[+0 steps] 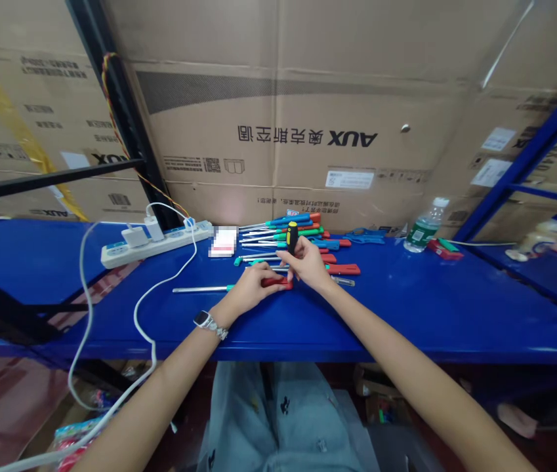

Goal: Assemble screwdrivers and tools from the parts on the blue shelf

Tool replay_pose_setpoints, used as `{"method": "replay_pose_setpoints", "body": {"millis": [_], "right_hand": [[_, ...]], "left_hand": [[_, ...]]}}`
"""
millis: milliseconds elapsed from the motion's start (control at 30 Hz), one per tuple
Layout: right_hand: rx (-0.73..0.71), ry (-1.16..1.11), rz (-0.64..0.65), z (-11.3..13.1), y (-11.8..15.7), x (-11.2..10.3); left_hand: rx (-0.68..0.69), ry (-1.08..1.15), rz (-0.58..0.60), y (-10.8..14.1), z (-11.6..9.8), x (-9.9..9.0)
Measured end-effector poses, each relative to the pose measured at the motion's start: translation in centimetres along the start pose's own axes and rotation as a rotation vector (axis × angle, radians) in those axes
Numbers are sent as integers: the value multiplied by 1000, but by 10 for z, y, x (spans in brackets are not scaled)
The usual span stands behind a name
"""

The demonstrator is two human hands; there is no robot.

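Observation:
My left hand (253,283) is closed around the red handle (278,283) of a metal rod (199,289) with a green collar, which lies along the blue table pointing left. My right hand (306,262) grips a screwdriver (292,236) with a black and yellow handle, held upright over the right end of the red handle. Its tip is hidden by my fingers, so I cannot tell whether it touches the handle. Just behind my hands lie several similar rods with red (344,269), blue (290,219) and green handles, their metal shafts pointing left.
A white power strip (157,244) with plugs and a white cable (145,301) occupies the left side. Near the back are a blurred white card (224,241), blue scissors-like tools (365,235), a water bottle (426,226) and a red box (445,248). Large cardboard boxes (308,78) stand behind the table.

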State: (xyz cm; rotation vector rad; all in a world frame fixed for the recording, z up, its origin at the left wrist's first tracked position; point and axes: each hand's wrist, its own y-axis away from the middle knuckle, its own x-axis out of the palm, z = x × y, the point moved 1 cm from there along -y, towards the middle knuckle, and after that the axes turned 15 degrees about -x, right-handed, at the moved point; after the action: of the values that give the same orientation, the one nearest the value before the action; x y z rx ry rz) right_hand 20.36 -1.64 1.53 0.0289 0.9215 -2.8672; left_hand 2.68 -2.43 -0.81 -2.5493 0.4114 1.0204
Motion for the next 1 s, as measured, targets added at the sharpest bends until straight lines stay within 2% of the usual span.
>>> {"method": "replay_pose_setpoints", "body": {"millis": [67,133,300,367,433,600,767,867,1000], "right_hand": [[0,0,-25,0,1,3],[3,-18,3,2,3,2],[55,-67,191,11,4,-8],[45,-28,223,13,3,-11],[24,8,217,14,2,-11],[9,-5,92,9,2,-2],[25,-6,74,7,8,2],[6,-10,91,8,10,-2],[19,-34,185,9,9,-8]], "left_hand": [[4,9,5,0,-1,0],[5,19,9,0,0,0],[-6,17,7,0,1,0],[-4,13,16,0,0,0],[2,14,28,1,-1,0],[1,1,26,1,-3,0],[12,6,13,1,-2,1],[25,10,13,1,-2,1],[40,10,17,1,-1,1]]}}
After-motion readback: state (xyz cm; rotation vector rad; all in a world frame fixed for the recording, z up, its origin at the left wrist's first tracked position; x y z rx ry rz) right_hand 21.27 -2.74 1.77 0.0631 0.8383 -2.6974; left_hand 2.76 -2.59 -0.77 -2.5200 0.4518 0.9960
